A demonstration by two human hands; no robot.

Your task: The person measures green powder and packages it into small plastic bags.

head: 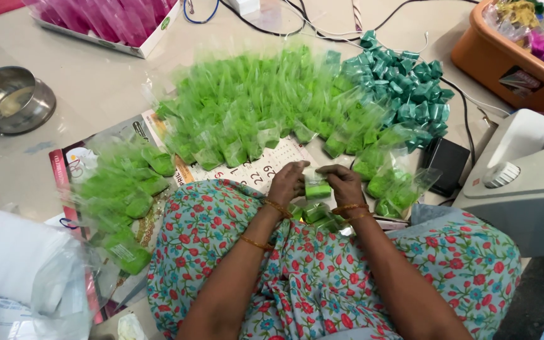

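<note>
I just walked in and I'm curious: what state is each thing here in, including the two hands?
Left hand: gripping the small green packet.
Right hand: gripping the same packet.
Small green packet: held between both hands.
Green packets: filled, fanned out on the floor.
Teal bows: heaped together.
Steel bowl: upright, seems empty.
Orange tub: holds colourful wrapped items.

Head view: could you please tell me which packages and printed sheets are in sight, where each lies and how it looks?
Small clear packet: green filling, held between left hand and right hand.
Filled packets: clear with green filling, fanned across the floor ahead.
Calendar sheet: white, printed, under the packets.
White box: top left, holding pink packets.
Ribbon bows: teal, heaped at right.
</note>
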